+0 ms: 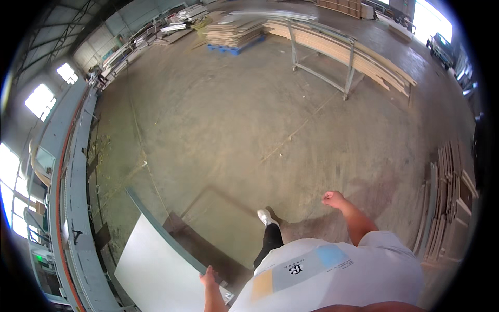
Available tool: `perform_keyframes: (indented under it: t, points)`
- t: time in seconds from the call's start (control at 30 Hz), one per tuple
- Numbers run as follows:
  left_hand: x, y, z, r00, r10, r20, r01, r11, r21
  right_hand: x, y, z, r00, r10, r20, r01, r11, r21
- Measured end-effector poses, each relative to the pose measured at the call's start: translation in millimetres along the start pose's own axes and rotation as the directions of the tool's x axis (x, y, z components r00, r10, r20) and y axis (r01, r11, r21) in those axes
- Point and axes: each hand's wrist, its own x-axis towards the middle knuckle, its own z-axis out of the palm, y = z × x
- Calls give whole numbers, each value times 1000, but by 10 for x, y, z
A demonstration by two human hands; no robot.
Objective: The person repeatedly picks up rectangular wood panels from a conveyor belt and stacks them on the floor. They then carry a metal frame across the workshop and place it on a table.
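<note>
Now, head view: white panel [161, 268] at left, long grey edge [165, 234] running forward-left from left hand [209, 278].
Left hand: grasping the panel's edge; nearer one.
Right hand [333, 199]: well right of panel, loosely curled, nothing visible held; can't tell how closed.
Grey machine [82, 260]: left of panel.

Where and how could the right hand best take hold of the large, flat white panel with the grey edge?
Probably on the long grey edge of the large, flat white panel, forward of the left hand, with the right hand coming from the person's right. That narrow edge is exposed on that side; the broad face shows no handle.
</note>
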Motion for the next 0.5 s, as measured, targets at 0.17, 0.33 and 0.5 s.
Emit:
perform_keyframes:
  t: [0.17,0.33,0.5]
  points:
    - [419,331,466,994,9,-111,-14,999,-43,889,-627,312,983,174,59,-176,984,32]
    - [1139,959,1321,984,-28,-174,21,999,-42,1228,-614,397,818,140,558,341,662,-667]
    - [1749,1770,2311,952,-102,-290,66,989,-133,2179,-915,408,874,424,236,-374,898,-231]
